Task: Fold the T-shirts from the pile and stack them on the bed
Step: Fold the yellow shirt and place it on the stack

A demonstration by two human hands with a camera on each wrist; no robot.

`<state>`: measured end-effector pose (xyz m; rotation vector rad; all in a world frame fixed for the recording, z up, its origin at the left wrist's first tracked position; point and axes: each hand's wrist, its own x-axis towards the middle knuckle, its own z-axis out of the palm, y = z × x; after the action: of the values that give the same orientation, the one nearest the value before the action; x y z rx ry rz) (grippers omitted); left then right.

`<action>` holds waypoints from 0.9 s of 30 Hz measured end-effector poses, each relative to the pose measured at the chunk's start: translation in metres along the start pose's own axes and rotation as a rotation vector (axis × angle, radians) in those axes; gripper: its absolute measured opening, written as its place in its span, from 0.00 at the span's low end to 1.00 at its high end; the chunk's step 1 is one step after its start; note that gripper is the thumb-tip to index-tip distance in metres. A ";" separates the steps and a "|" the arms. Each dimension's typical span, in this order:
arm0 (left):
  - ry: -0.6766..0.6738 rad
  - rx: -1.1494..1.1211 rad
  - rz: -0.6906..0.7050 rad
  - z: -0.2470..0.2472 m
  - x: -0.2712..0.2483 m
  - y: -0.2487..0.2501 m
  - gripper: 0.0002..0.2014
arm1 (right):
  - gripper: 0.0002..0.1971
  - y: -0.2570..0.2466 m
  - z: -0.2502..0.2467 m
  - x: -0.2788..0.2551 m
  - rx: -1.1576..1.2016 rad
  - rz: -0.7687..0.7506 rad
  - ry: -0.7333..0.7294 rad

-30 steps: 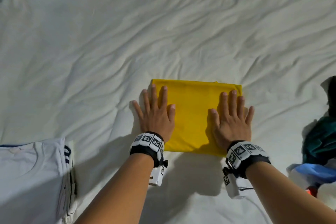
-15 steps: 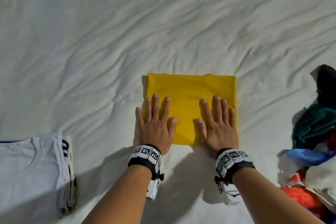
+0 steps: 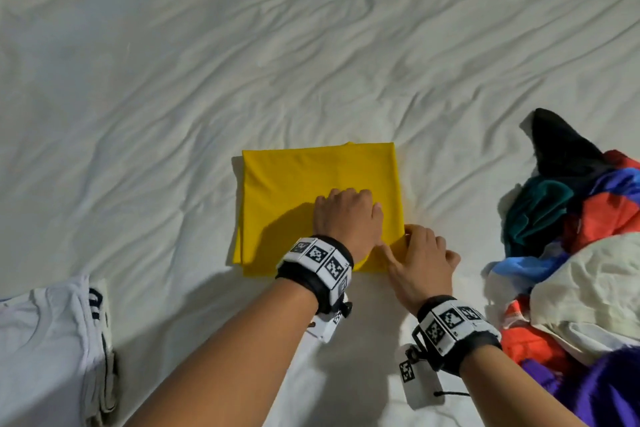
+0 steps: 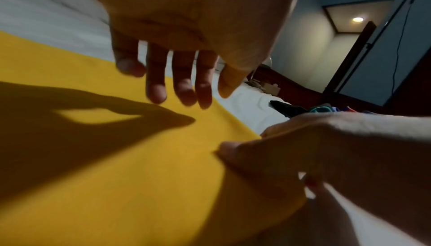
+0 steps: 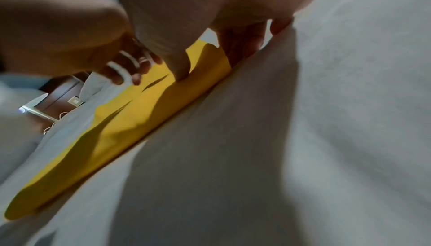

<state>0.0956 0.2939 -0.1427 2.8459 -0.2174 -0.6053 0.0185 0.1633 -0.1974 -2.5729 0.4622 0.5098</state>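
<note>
The folded yellow T-shirt [image 3: 311, 191], a flat smooth rectangle, is seen whole on the bed [image 3: 207, 62] only from the head view. Its right edge is pinched by the right hand [image 3: 420, 260], thumb on top, as the left wrist view shows. The left hand [image 3: 346, 215] is held just above it, fingers [image 4: 156, 87] loosely spread. The unfolded pile [image 3: 571, 236] lies right of the right hand.

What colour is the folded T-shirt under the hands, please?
Plain yellow folded T-shirt; head view.
</note>
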 end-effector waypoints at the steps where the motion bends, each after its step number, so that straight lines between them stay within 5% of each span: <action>1: -0.088 -0.001 -0.026 -0.001 0.009 0.014 0.22 | 0.36 0.001 0.000 0.000 -0.040 -0.008 -0.045; 5: -0.245 0.072 -0.106 0.006 0.035 0.043 0.34 | 0.31 -0.001 -0.006 0.003 0.039 0.019 -0.162; 8: -0.237 0.147 -0.087 0.013 0.041 0.050 0.20 | 0.20 0.003 -0.004 0.001 0.171 0.019 -0.159; 11: -0.231 0.086 -0.119 0.007 0.041 0.052 0.14 | 0.24 0.006 0.001 -0.002 0.393 0.032 -0.116; 16: -0.260 -0.228 -0.133 -0.034 0.033 0.039 0.17 | 0.08 -0.015 -0.023 -0.022 0.784 -0.033 0.112; 19: -0.166 -0.624 -0.071 -0.078 0.016 0.032 0.10 | 0.12 -0.042 -0.057 -0.036 0.892 -0.137 0.325; 23: -0.069 -1.035 0.015 -0.135 -0.017 0.014 0.04 | 0.13 -0.088 -0.098 -0.057 0.742 -0.465 0.632; 27: -0.071 -1.274 0.001 -0.144 -0.041 -0.034 0.13 | 0.12 -0.126 -0.097 -0.074 0.353 -0.693 0.789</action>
<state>0.1216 0.3613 -0.0068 1.5930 0.1328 -0.5465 0.0304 0.2358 -0.0382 -2.2817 -0.1182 -0.7735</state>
